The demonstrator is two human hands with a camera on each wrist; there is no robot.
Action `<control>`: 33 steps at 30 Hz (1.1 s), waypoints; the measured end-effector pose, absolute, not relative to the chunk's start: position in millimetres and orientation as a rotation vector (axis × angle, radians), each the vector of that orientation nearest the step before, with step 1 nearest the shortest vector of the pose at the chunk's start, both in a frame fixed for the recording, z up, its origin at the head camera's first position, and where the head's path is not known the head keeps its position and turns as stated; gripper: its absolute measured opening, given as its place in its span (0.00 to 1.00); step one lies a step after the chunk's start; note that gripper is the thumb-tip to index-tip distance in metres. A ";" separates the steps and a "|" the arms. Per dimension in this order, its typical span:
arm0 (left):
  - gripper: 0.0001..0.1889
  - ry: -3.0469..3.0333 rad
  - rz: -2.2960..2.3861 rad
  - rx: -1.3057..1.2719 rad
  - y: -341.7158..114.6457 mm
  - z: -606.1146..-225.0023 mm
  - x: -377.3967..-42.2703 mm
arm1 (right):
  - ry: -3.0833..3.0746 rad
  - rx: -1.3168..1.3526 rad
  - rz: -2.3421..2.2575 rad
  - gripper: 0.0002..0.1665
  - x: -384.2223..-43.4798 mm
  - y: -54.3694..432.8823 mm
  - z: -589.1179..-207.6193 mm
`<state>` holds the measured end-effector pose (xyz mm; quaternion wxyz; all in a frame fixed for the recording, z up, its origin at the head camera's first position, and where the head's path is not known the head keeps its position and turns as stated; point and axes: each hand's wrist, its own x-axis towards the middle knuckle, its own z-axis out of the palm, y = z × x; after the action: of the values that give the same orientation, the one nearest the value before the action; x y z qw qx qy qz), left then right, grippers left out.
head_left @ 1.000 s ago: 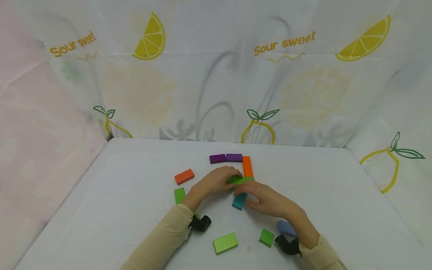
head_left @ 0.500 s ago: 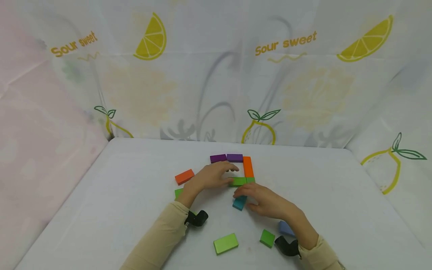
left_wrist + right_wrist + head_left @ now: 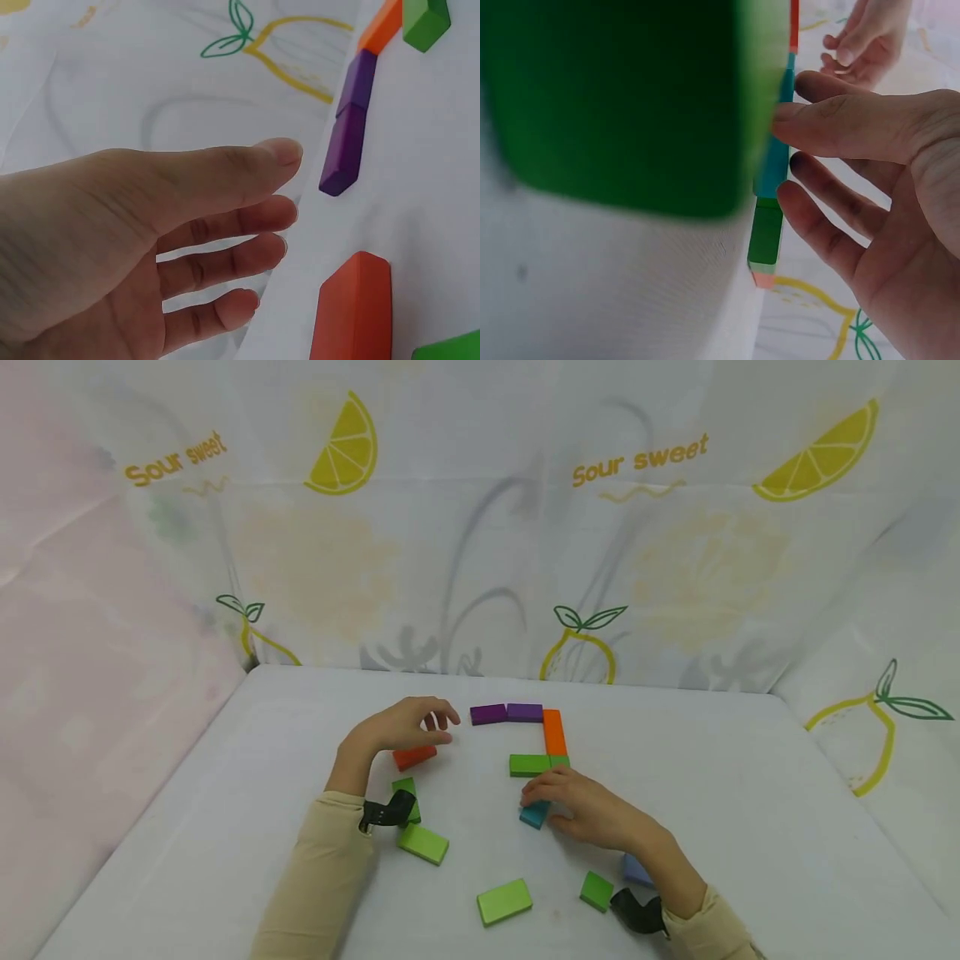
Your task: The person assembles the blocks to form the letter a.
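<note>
My left hand (image 3: 408, 723) hangs above the red-orange block (image 3: 415, 758), holding nothing. In the left wrist view its thumb and fingers stand apart over bare table, beside that block. My right hand (image 3: 592, 808) is over the teal block (image 3: 535, 815), fingertips at its far side and thumb beside its near right edge. In the right wrist view those fingers are loosely bent close at the teal block (image 3: 774, 169). Behind it lie a green block (image 3: 529, 766), a smaller green block (image 3: 559, 762), an upright-running orange block (image 3: 555, 732) and two purple blocks (image 3: 489, 715).
On the white table (image 3: 300, 710) lie a green block (image 3: 404, 788) and a lime block (image 3: 423, 844) at left, another lime block (image 3: 505, 902) in front, a green cube (image 3: 597, 891) and a blue block (image 3: 637, 870) by the right wrist. A lemon-print cloth (image 3: 465, 527) stands behind.
My left hand has let go of the green block beside the smaller green one and moved left to above the red-orange block. The right hand has stayed at the teal block.
</note>
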<state>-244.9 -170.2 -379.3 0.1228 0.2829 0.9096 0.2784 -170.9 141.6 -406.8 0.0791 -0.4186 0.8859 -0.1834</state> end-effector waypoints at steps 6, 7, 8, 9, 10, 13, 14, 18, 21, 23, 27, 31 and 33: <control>0.17 2.669 0.796 0.731 -180.1 -381.3 -243.8 | 2.664 -1.276 -0.544 0.22 -170.3 142.4 -409.3; 0.17 2.663 0.792 0.709 -181.1 -381.7 -243.4 | 2.664 -1.280 -0.547 0.22 -170.2 142.6 -409.6; 0.18 2.661 0.779 0.690 -182.2 -382.5 -243.3 | 2.664 -1.283 -0.548 0.22 -170.2 142.7 -409.7; 0.18 2.655 0.771 0.665 -183.1 -383.0 -243.2 | 2.664 -1.284 -0.549 0.22 -170.2 142.7 -409.7; 0.19 2.649 0.767 0.642 -184.0 -383.4 -243.1 | 2.663 -1.285 -0.549 0.22 -170.2 142.7 -409.6; 0.20 2.630 0.756 0.576 -185.6 -383.1 -242.7 | 2.663 -1.283 -0.548 0.22 -170.2 142.5 -409.1; 0.21 2.623 0.748 0.551 -186.2 -383.0 -242.5 | 2.664 -1.281 -0.546 0.22 -170.2 142.5 -409.1; 0.22 2.586 0.716 0.472 -188.9 -382.7 -241.9 | 2.665 -1.278 -0.547 0.22 -170.6 142.5 -409.4; 0.22 2.569 0.694 0.428 -190.5 -383.3 -241.6 | 2.666 -1.278 -0.552 0.22 -171.1 142.2 -409.5; 0.23 2.563 0.683 0.408 -190.7 -384.0 -241.7 | 2.666 -1.278 -0.560 0.22 -171.4 142.0 -409.4; 0.23 2.556 0.675 0.374 -189.4 -386.4 -241.8 | 2.665 -1.280 -0.557 0.22 -171.6 141.5 -409.9; 0.24 2.552 0.669 0.344 -188.3 -387.1 -241.3 | 2.666 -1.280 -0.551 0.22 -170.9 140.9 -410.1; 0.24 2.552 0.667 0.340 -188.1 -386.7 -241.2 | 2.668 -1.279 -0.553 0.22 -170.3 140.7 -409.6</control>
<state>-241.2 -188.1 -386.7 0.2386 0.1240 0.9319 0.2433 -170.3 140.7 -409.6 0.0660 -0.4240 0.8845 -0.1833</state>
